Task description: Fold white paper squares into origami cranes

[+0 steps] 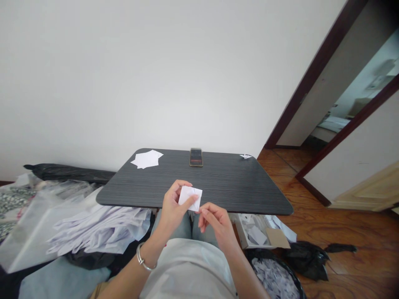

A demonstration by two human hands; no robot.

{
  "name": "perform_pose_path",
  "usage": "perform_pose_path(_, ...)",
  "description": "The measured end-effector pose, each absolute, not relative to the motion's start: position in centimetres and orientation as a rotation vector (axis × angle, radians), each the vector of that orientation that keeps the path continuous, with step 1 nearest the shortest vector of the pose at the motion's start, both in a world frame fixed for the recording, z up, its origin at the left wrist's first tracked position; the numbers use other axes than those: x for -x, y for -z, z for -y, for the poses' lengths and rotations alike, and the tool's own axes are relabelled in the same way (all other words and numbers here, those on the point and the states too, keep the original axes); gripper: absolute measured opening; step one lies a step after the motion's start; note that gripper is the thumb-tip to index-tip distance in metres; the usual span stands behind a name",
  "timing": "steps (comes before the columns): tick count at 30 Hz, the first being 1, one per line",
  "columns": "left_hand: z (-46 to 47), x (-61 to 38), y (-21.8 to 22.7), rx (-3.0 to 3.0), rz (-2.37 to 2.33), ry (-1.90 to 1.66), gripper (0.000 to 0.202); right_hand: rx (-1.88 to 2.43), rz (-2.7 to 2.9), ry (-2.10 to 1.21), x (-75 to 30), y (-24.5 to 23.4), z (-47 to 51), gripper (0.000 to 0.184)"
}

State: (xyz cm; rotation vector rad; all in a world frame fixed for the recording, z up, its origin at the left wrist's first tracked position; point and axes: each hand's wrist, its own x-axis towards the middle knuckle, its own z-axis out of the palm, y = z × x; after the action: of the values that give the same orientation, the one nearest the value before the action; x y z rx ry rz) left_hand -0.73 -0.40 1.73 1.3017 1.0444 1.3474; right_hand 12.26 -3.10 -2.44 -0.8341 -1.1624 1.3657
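Note:
A small white folded paper square (pixel 186 193) is held up at the near edge of the dark table (pixel 230 187). My left hand (pixel 173 209) grips it, thumb lying across the front and fingers behind. My right hand (pixel 217 222) is closed, its fingers curled and its thumb and index finger pinched at the paper's lower right corner. Faint crease lines show on the paper's face.
White paper sheets (pixel 147 159) lie at the table's back left. A phone-like device (pixel 196 157) stands at the back middle, and a small folded paper piece (pixel 245 156) sits back right. Below are a box (pixel 247 238) and a black bag of paper pieces (pixel 274 280).

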Motion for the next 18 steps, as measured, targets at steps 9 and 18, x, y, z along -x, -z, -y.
perform_pose_path(9,0.78,0.4,-1.61,-1.387,-1.072,-1.36,0.026,0.902,1.173,-1.306,-11.67,2.19,3.35,0.025)
perform_pose_path(18,0.6,0.42,-1.26,-1.373,-1.072,-1.371,0.027,0.855,1.199,-1.315,-11.82,2.22,3.34,0.023)
